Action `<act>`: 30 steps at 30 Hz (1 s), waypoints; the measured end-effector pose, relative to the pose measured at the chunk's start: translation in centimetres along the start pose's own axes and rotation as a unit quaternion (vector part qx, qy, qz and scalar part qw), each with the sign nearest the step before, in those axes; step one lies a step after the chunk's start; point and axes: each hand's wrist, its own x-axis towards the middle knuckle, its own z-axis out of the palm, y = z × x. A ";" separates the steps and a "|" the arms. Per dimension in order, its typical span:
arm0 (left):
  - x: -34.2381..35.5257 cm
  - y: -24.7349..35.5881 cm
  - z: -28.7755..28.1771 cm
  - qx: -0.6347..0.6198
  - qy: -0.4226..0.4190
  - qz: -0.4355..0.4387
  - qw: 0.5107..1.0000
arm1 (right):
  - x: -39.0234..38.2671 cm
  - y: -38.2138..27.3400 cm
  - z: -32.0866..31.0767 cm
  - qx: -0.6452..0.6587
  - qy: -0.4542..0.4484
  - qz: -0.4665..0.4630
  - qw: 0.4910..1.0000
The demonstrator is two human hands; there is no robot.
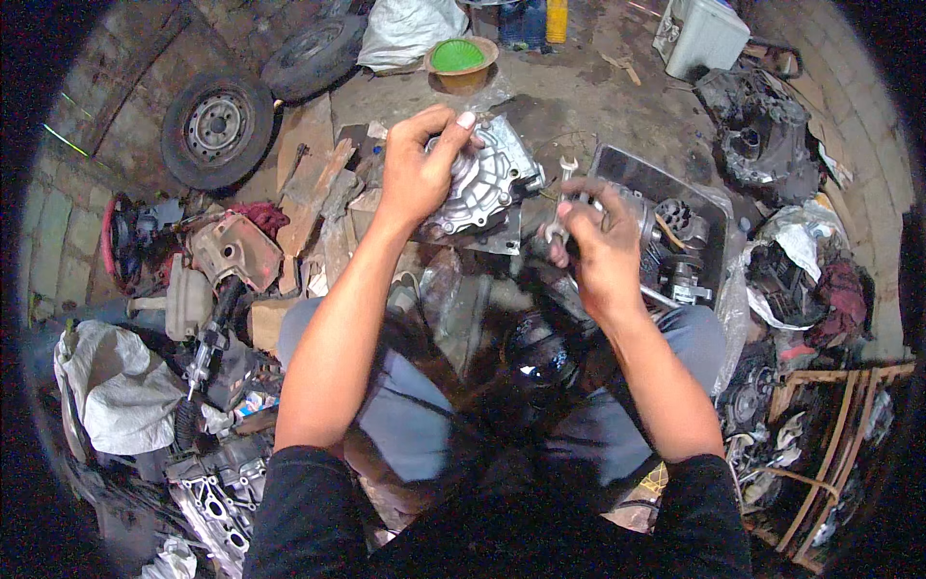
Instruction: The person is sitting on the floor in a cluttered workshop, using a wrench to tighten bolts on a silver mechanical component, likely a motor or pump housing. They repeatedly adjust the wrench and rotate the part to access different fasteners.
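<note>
Casing (490,188) work, we judge
Left fingers (452,143) clasp it; right fingers (584,223) pinch a wrench (568,171); next likely needs bracing.

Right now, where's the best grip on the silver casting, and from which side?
Probably the right-hand edge of the silver casting, coming in from the right. That edge projects uncovered, while the left hand covers the upper left. The ribbed face looks uneven, so the rim seems the better hold. The right hand is nearest, but has a wrench.
</note>
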 end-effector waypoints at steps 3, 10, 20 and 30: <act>-0.5 -0.1 0.4 -0.001 0.005 -0.001 1.000 | -2.4 0.7 0.5 -0.067 -0.041 -0.017 0.997; 0.4 0.2 -0.6 0.007 -0.005 0.017 1.000 | -3.9 3.9 2.5 -0.121 -0.139 -0.145 0.972; 0.2 -0.1 -0.3 -0.014 -0.009 -0.011 1.000 | -3.5 4.0 3.3 -0.061 -0.126 -0.054 0.989; 0.1 0.1 -0.2 -0.009 -0.002 0.003 1.000 | -2.0 3.3 5.0 -0.065 -0.165 -0.034 0.984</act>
